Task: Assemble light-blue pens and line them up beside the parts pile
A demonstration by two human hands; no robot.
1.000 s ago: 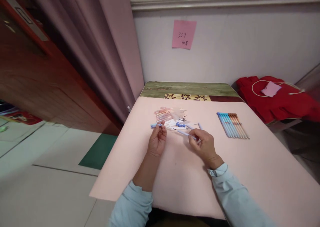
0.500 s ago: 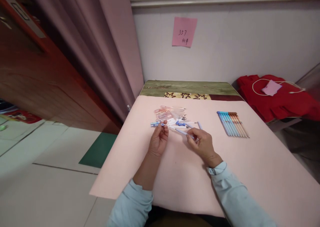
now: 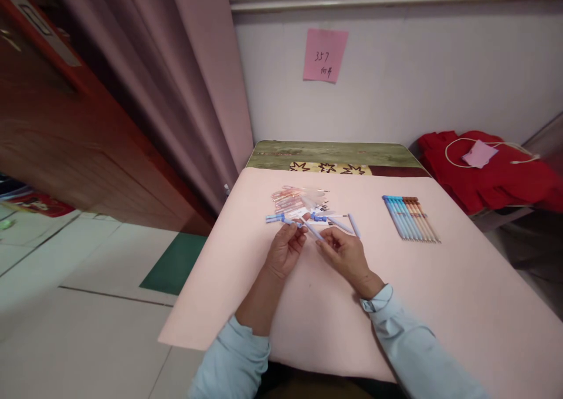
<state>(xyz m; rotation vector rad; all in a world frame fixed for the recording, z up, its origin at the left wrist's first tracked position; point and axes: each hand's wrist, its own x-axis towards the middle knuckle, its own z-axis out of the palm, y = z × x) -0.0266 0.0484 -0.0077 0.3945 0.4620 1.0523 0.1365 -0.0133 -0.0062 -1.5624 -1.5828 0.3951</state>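
Observation:
My left hand and my right hand meet over the pink table sheet, fingers pinched. Between them I hold a pale blue pen barrel; the left fingers pinch a small blue pen part at its end. Just beyond my hands lies a loose heap of pen parts: orange and clear barrels, blue caps, thin refills. Two more pale blue barrels lie right of the heap.
A neat row of blue and orange pens lies at the right of the sheet. A green patterned tabletop shows behind. A red cloth with a white cable lies at right. A mauve curtain hangs at left.
Both hands have drawn closer together near the middle. The barrel in the right hand now stands more tilted, its end at the left fingers.

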